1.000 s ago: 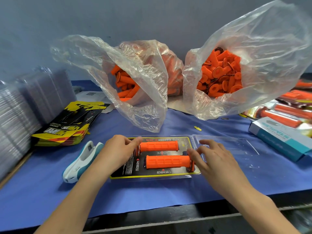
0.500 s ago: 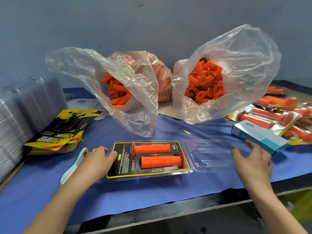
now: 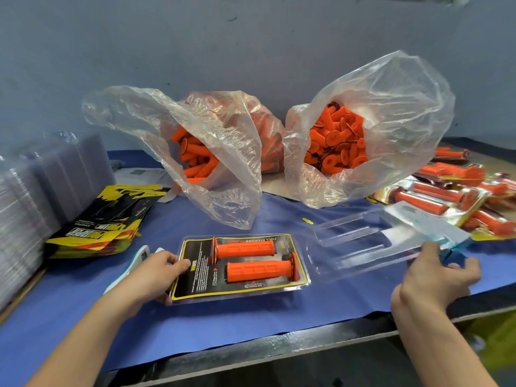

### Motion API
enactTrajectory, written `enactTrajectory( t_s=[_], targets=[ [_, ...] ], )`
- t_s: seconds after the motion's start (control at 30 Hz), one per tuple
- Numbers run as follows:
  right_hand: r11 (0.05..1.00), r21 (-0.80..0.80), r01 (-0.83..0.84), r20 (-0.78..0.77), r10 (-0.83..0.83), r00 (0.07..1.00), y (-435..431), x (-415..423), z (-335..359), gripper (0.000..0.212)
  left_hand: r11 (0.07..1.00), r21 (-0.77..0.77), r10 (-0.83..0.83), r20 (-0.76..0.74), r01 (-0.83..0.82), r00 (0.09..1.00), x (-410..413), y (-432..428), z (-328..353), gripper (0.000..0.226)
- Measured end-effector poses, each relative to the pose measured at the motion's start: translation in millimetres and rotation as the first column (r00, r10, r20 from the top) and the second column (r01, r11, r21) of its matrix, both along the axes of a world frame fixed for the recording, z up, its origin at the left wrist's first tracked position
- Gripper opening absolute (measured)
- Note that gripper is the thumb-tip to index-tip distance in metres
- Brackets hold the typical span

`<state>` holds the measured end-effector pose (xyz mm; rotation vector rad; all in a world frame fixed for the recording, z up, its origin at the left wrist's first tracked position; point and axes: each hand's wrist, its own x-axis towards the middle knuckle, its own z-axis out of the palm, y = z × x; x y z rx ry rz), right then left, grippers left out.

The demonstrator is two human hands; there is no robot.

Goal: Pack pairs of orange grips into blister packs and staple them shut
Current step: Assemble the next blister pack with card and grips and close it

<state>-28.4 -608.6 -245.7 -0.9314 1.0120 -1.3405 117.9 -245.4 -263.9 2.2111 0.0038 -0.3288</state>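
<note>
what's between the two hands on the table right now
In the head view, the blister pack lies between the left hand and right hand, two orange grips in its tray, its clear lid swung open rightward.

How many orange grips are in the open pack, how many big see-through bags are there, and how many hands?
Orange grips in the open pack: 2, the upper grip and the lower grip
Big clear bags of grips: 2, the left bag and the right bag
Hands: 2, the left hand and the right hand
Total: 6
</note>
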Motion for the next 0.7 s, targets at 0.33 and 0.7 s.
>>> enactTrajectory(
  t_s=[0.33,0.7],
  targets=[
    [0.883,-0.191,-0.428,-0.011,0.434,0.901,54.7,25.2,0.1,0.045,1.000,0.012,-0.011,0.010,0.011,1.000,-1.6,-0.4,1.3,0.023],
    [0.289,-0.634,-0.718,-0.549,0.486,0.680,109.4,19.6,-11.1,0.054,0.995,-0.099,-0.016,-0.056,0.010,0.998,-4.7,-7.4,-5.5,0.024]
  ],
)
